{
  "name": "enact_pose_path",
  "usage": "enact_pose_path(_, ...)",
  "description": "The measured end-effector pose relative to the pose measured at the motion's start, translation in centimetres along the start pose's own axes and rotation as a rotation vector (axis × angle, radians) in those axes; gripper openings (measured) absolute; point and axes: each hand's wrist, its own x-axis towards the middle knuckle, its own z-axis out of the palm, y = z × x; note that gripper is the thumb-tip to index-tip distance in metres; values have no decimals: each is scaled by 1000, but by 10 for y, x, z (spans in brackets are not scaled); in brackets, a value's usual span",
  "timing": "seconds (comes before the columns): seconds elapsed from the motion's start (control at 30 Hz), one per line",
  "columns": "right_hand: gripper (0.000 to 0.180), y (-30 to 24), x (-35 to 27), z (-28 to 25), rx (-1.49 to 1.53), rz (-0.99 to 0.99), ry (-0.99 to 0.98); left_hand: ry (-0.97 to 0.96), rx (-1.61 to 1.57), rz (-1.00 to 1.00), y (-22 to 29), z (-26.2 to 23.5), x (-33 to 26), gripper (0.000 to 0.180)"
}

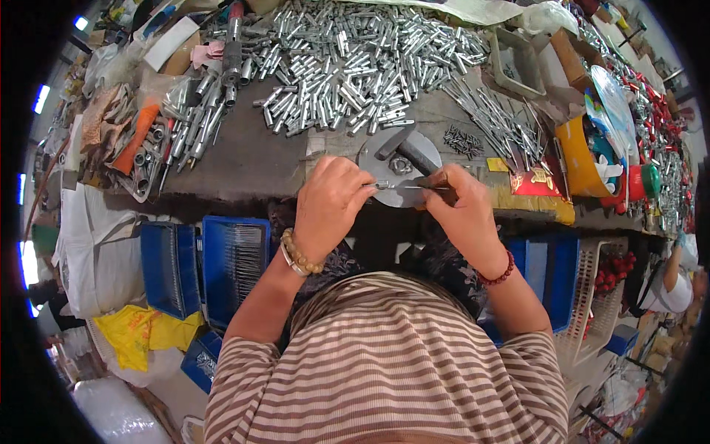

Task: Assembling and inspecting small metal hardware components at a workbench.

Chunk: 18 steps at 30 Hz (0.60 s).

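At the tabletop's near edge, the left hand (329, 203) pinches a small metal piece (381, 186) while the right hand (455, 203) grips a thin rod (429, 188) against it; a slip could drop either off the edge.

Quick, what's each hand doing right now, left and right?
Left hand: closed, pinching a small metal piece over the round metal block.
Right hand: closed on a thin metal rod.

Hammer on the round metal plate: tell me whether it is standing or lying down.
Lying down: the hammer rests flat on the round metal plate, beyond both hands.
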Motion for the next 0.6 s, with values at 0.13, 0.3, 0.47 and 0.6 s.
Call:
enact_pose_path(0.13, 21, -9, 5, -5, -481, -272, -40, -24, 19, -17, 2, -2, 0, 16)
enact_pose_path(0.3, 15, -14, 10, 5, -695, -386, -31, -40, -23, -25, -4, -2, 3, 20)
enact_pose_path(0.47, 14, -11, 12, 8, -775, -426, 7, -43, -29, -50, -6, -1, 5, 21)
enact_pose_path(0.6, 14, -10, 12, 5, -784, -480, 5, -23, -40, -38, -7, 0, 7, 20)
